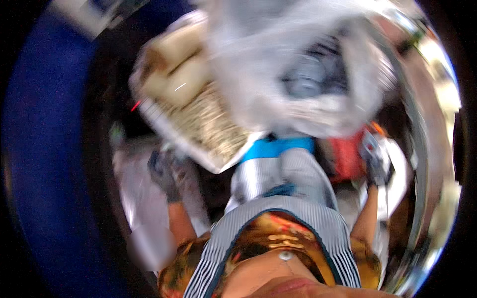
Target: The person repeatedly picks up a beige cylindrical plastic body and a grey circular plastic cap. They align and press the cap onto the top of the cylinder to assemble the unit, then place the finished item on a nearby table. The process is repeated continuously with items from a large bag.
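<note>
Motion blurs the whole picture. My left hand [165, 171], in a dark grey glove, is low on the left beside pale plastic sheeting [131, 181]; its fingers are smeared, and whether it holds anything does not show. On the right, my right hand [376, 164], also gloved, is next to a red object [348, 156] and a white bag-like thing [397, 174]. A small orange piece [377, 129] shows just beyond that hand. Its fingers are too blurred to read.
Ahead stands a white-rimmed container [218, 161] with cream blocks [186, 82] and beige, straw-like material [216, 121]. To its right, a large clear plastic bag [258, 84] surrounds dark grey items [310, 74]. A blue surface [44, 149] runs along the far left.
</note>
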`<action>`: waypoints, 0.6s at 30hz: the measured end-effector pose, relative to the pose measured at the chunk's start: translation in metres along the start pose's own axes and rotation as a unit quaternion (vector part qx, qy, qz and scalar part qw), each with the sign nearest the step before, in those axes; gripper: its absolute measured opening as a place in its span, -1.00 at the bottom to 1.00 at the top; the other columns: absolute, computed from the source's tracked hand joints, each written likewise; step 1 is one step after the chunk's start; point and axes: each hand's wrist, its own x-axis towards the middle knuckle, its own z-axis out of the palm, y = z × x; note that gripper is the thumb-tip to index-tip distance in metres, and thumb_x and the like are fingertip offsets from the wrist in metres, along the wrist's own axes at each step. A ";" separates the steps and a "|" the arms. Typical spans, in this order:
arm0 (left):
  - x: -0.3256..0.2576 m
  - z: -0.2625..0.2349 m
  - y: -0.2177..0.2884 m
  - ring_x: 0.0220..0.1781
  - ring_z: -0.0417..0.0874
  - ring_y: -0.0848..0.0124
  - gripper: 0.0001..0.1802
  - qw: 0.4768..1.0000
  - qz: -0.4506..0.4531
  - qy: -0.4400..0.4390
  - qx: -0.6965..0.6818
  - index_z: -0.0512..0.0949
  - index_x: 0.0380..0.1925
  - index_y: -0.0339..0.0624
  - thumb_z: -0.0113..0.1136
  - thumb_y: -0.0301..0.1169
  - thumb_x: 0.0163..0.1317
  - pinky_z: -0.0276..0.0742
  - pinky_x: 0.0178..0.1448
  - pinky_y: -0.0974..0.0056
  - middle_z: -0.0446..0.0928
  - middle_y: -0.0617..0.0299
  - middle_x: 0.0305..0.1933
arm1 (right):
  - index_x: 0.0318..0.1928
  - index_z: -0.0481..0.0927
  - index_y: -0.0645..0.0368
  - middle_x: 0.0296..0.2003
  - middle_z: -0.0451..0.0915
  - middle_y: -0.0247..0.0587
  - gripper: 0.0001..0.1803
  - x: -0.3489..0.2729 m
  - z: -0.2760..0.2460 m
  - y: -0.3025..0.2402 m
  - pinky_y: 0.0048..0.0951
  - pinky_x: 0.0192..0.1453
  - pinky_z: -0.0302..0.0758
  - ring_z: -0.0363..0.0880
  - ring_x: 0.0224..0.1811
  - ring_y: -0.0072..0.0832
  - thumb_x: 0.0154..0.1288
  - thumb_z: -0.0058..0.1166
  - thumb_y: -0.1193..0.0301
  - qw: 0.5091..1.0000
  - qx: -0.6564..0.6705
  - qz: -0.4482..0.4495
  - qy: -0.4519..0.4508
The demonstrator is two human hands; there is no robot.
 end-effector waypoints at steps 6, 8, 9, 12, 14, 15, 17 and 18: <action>-0.003 -0.132 -0.050 0.29 0.43 -0.02 -0.47 0.882 -0.003 0.264 0.391 0.48 0.10 -0.40 0.24 -0.18 0.30 0.26 0.41 -0.03 0.50 -0.15 0.16 | 0.36 0.33 0.17 0.25 0.43 0.13 -0.29 -0.046 0.006 0.014 -0.04 0.25 0.45 0.48 0.20 0.06 0.42 0.00 -0.06 0.962 -0.051 -0.131 0.233; -0.039 -0.158 -0.066 0.36 0.35 -0.10 -0.30 0.825 -0.057 0.350 0.440 0.40 0.21 -0.39 0.27 -0.06 0.26 0.22 0.44 -0.08 0.41 -0.24 0.27 | 0.37 0.30 0.20 0.31 0.36 0.16 -0.25 -0.064 -0.032 0.009 -0.01 0.36 0.38 0.38 0.30 0.08 0.43 -0.05 -0.11 0.953 -0.070 -0.142 0.259; -0.056 -0.174 -0.070 0.39 0.30 -0.13 -0.23 0.810 -0.073 0.356 0.460 0.36 0.25 -0.38 0.27 0.00 0.23 0.20 0.45 -0.10 0.36 -0.26 0.30 | 0.37 0.30 0.23 0.32 0.32 0.21 -0.27 -0.079 -0.051 0.000 -0.02 0.37 0.38 0.36 0.33 0.09 0.45 -0.05 -0.08 0.909 -0.061 -0.212 0.353; -0.010 -0.138 -0.101 0.45 0.19 -0.19 -0.01 0.793 -0.113 0.324 0.503 0.25 0.35 -0.37 0.25 0.19 0.15 0.14 0.48 -0.14 0.25 -0.28 0.40 | 0.30 0.37 0.22 0.28 0.38 0.20 -0.36 -0.010 -0.066 -0.122 -0.02 0.22 0.53 0.48 0.23 0.06 0.45 -0.02 -0.01 0.907 -0.024 -0.250 0.339; -0.006 -0.126 -0.111 0.49 0.12 -0.20 0.14 0.830 -0.158 0.167 0.509 0.17 0.40 -0.37 0.22 0.33 0.08 0.12 0.49 -0.15 0.20 -0.26 0.44 | 0.34 0.34 0.20 0.30 0.35 0.21 -0.37 -0.016 -0.091 -0.147 -0.01 0.27 0.48 0.43 0.28 0.09 0.47 -0.02 0.03 0.895 0.015 -0.288 0.341; 0.000 -0.107 -0.114 0.52 0.08 -0.20 0.22 0.843 -0.221 0.094 0.482 0.11 0.42 -0.37 0.18 0.40 0.04 0.13 0.50 -0.15 0.14 -0.24 0.48 | 0.34 0.35 0.20 0.30 0.35 0.21 -0.37 -0.017 -0.098 -0.149 0.00 0.27 0.48 0.43 0.28 0.09 0.46 -0.01 0.04 0.888 0.009 -0.306 0.343; -0.001 -0.066 -0.130 0.54 0.03 -0.20 0.34 0.849 -0.314 0.012 0.425 0.00 0.46 -0.35 0.14 0.50 -0.03 0.14 0.50 -0.13 0.05 -0.21 0.53 | 0.34 0.35 0.20 0.32 0.33 0.20 -0.37 -0.026 -0.107 -0.152 0.00 0.26 0.47 0.43 0.28 0.09 0.46 0.01 0.06 0.884 0.002 -0.329 0.333; 0.007 -0.054 -0.159 0.55 0.02 -0.20 0.38 0.852 -0.336 0.025 0.402 -0.05 0.48 -0.33 0.13 0.53 -0.06 0.14 0.50 -0.12 0.02 -0.20 0.54 | 0.34 0.35 0.20 0.33 0.32 0.19 -0.38 -0.024 -0.081 -0.178 0.01 0.25 0.48 0.43 0.28 0.09 0.45 0.02 0.07 0.883 0.022 -0.335 0.328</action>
